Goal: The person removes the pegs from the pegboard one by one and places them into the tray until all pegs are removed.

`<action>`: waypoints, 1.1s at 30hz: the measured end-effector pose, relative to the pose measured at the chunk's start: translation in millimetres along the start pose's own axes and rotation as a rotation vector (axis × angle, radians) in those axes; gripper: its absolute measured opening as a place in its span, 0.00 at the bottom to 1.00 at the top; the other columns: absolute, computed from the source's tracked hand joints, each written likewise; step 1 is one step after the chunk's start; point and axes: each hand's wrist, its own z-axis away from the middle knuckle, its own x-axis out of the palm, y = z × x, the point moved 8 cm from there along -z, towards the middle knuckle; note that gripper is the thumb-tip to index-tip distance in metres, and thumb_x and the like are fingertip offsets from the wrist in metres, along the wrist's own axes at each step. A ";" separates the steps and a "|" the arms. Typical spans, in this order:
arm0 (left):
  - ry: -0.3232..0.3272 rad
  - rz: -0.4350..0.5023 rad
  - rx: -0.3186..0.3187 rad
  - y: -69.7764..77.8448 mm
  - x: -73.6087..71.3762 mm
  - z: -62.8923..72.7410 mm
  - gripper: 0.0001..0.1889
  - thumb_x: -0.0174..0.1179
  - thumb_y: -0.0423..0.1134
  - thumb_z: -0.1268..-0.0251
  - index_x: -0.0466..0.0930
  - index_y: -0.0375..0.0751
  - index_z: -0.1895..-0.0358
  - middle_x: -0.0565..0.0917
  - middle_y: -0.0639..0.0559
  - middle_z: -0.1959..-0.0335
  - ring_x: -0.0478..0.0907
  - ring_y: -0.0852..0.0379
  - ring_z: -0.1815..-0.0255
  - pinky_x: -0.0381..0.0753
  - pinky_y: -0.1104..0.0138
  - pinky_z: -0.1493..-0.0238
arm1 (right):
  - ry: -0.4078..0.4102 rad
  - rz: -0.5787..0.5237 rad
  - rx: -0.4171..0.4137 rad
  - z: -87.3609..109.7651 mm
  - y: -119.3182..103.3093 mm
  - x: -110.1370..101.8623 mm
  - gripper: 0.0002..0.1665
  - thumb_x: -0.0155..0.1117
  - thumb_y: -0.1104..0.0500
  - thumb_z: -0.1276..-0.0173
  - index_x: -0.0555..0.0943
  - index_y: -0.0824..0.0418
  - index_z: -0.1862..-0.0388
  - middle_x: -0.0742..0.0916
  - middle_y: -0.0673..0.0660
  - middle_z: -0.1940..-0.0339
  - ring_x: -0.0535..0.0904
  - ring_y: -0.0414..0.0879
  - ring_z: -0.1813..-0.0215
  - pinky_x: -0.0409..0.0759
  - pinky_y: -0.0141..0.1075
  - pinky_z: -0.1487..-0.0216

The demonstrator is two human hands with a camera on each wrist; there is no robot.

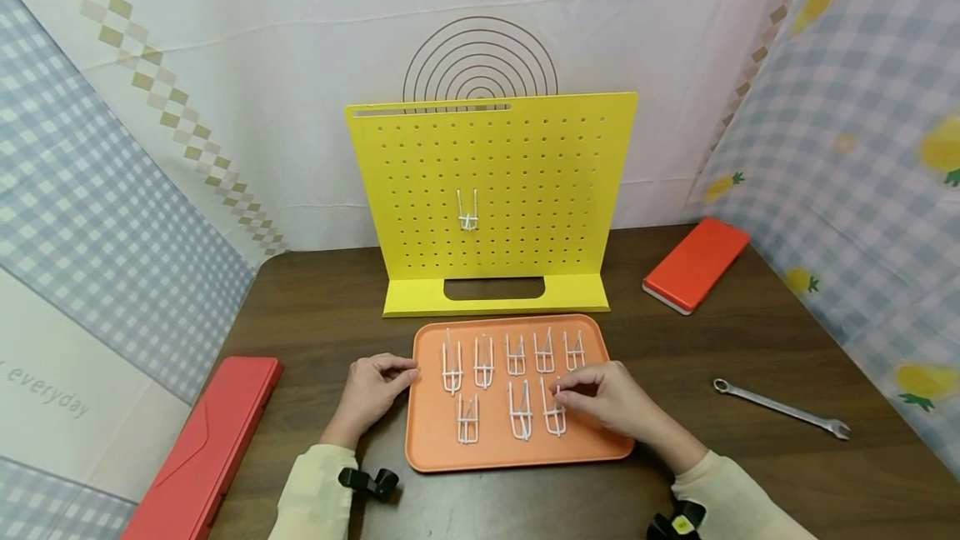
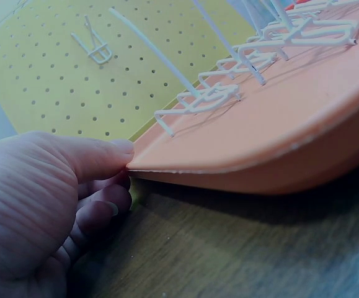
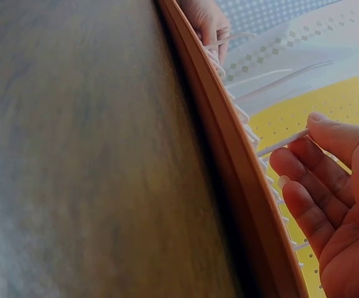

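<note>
My left hand [image 1: 369, 394] pinches the left rim of an orange tray [image 1: 431, 448], thumb on top and fingers underneath in the left wrist view. Several white wire pegboard hooks stand on the tray in two rough rows, prongs pointing up. At the tray's right side, my right hand [image 1: 611, 397] pinches the upright prong of a front-row pegboard hook [image 1: 555, 423] between thumb and finger. In the right wrist view that prong [image 3: 284, 143] shows at the fingertips, while the tray's edge hides the hook's base. Another pegboard hook [image 1: 468, 222] hangs on the yellow pegboard [image 1: 540, 215].
The pegboard stands upright on its base just behind the tray. On the right lie a red box [image 1: 697, 265] and a metal wrench [image 1: 783, 408]. A long red case [image 1: 202, 448] lies along the left table edge. Patterned cloth hangs around the table.
</note>
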 end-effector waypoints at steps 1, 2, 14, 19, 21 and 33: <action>0.000 -0.002 0.001 0.0 0.1 0.2 0.03 0.70 0.36 0.43 0.89 0.47 0.66 0.86 0.56 0.69 0.81 0.62 0.71 0.80 0.70 0.70 | 0.001 0.001 -0.001 -0.2 4.4 0.7 0.06 0.69 0.65 0.38 0.88 0.66 0.62 0.89 0.53 0.66 0.83 0.38 0.63 0.80 0.30 0.63; 0.001 -0.002 0.000 0.0 0.1 0.3 0.03 0.70 0.37 0.43 0.89 0.47 0.66 0.86 0.56 0.69 0.81 0.61 0.71 0.80 0.70 0.70 | 0.002 0.001 0.001 -0.3 8.9 1.2 0.07 0.69 0.63 0.38 0.88 0.65 0.62 0.89 0.52 0.66 0.83 0.37 0.62 0.80 0.30 0.63; -0.005 0.003 -0.020 0.9 0.8 2.4 0.03 0.70 0.37 0.43 0.89 0.47 0.66 0.86 0.56 0.68 0.81 0.61 0.70 0.80 0.70 0.70 | 0.062 -0.016 -0.001 -8.1 -6.4 -34.0 0.12 0.70 0.56 0.37 0.87 0.60 0.58 0.89 0.49 0.63 0.83 0.41 0.64 0.82 0.35 0.67; -0.004 -0.001 -0.030 0.5 -0.1 0.8 0.03 0.70 0.37 0.43 0.89 0.47 0.66 0.86 0.56 0.68 0.81 0.61 0.70 0.80 0.70 0.70 | 0.122 0.029 -0.074 -30.7 -39.9 -66.3 0.08 0.70 0.59 0.37 0.88 0.55 0.59 0.89 0.50 0.65 0.83 0.43 0.67 0.81 0.35 0.70; -0.006 -0.007 -0.031 0.1 -0.2 0.2 0.03 0.70 0.37 0.43 0.89 0.47 0.66 0.86 0.56 0.68 0.81 0.61 0.70 0.80 0.70 0.70 | 0.127 0.059 -0.088 -42.4 -52.6 -75.7 0.08 0.69 0.58 0.37 0.88 0.54 0.58 0.89 0.49 0.64 0.83 0.43 0.67 0.81 0.34 0.70; -0.007 -0.015 -0.028 -1.0 0.7 -0.1 0.03 0.70 0.38 0.43 0.89 0.48 0.66 0.86 0.56 0.68 0.80 0.61 0.70 0.79 0.70 0.70 | 0.096 0.103 -0.186 -131.8 -104.2 -80.1 0.11 0.69 0.55 0.36 0.87 0.56 0.55 0.88 0.50 0.63 0.82 0.42 0.67 0.79 0.33 0.67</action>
